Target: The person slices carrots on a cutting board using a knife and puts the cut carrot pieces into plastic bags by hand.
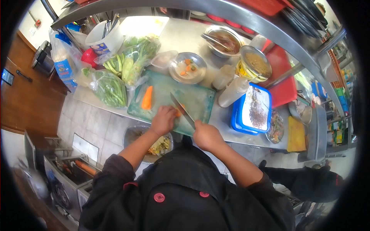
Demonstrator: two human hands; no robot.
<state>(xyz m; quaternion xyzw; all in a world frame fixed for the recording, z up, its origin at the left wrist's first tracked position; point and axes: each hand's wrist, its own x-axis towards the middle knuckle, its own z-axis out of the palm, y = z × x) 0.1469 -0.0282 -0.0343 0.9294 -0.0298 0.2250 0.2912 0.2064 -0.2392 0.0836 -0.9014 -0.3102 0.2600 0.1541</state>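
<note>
On a green cutting board [158, 86], my right hand [208, 135] is closed around the handle of a kitchen knife [182, 109], its blade slanting up and left. My left hand [164, 120] is closed on a carrot piece [178, 112] beside the blade, partly hidden by the fingers. A larger peeled carrot piece [147, 98] lies on the board's left side. Behind the board, a metal bowl [197, 66] holds some cut orange pieces.
Bagged green beans [111, 90] and other bagged greens [140, 48] lie left. A squeeze bottle [233, 91], a blue-rimmed container [252, 109] and a bucket [254, 63] stand right. Below the counter edge is a scrap bin [131, 134]. Another person's dark sleeve [300, 181] shows at right.
</note>
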